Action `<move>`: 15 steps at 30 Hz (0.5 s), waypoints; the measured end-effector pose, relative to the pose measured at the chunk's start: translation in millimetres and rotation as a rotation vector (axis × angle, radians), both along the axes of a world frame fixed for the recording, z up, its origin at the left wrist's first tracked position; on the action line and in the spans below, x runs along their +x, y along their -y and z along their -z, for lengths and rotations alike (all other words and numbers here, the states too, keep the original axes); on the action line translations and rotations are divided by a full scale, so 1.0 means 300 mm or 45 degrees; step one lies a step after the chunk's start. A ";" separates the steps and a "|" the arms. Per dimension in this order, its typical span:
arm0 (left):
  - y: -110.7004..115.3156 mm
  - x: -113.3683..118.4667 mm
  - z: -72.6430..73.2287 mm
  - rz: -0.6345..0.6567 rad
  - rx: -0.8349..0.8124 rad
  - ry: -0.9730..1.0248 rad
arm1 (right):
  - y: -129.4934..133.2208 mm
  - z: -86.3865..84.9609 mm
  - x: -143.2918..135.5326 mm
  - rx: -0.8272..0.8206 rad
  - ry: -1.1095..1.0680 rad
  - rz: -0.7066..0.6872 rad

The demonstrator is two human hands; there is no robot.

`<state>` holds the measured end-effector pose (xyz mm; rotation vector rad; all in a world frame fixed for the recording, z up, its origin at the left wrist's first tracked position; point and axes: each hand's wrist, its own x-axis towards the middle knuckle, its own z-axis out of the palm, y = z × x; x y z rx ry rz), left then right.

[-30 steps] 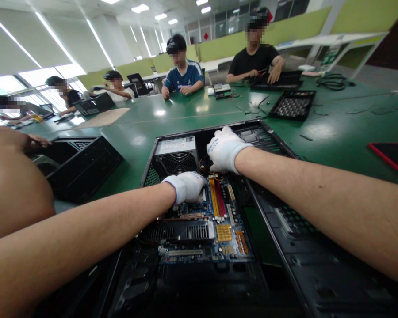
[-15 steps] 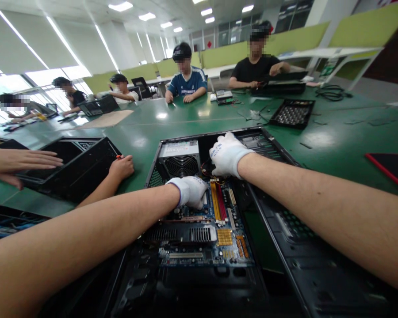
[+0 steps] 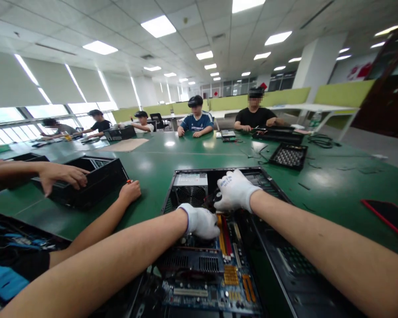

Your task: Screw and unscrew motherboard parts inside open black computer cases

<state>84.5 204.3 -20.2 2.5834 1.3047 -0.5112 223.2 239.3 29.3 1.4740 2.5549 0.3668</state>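
An open black computer case (image 3: 226, 169) lies on the table before me, with a blue motherboard (image 3: 215, 286) inside. My left hand (image 3: 203, 222), in a white glove, is closed over the board beside the yellow and red memory slots (image 3: 226, 238); its fingertips and whatever they pinch are hidden. Further back, my right hand (image 3: 236, 191), also gloved, has its fingers curled around dark cables (image 3: 213, 197) near the power supply (image 3: 191, 180). A heatsink-like slotted cover (image 3: 192, 261) sits nearer me on the board.
To the left, a co-worker's hands (image 3: 63, 176) are at another black case (image 3: 96, 185). A red-edged black pad (image 3: 389, 216) lies at the right. Beyond my case are a black tray (image 3: 288, 156) and coiled cables (image 3: 323, 140). Several people sit across the green table (image 3: 146, 161).
The camera view has tilted up and levelled, so my case sits lower in view. Both gloved hands stay over the board and cables. The co-worker's hand at the left has come down onto the case.
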 end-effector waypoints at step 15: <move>0.355 -0.214 -0.195 0.063 0.265 0.450 | 0.085 0.043 -0.029 -0.312 -0.120 -0.335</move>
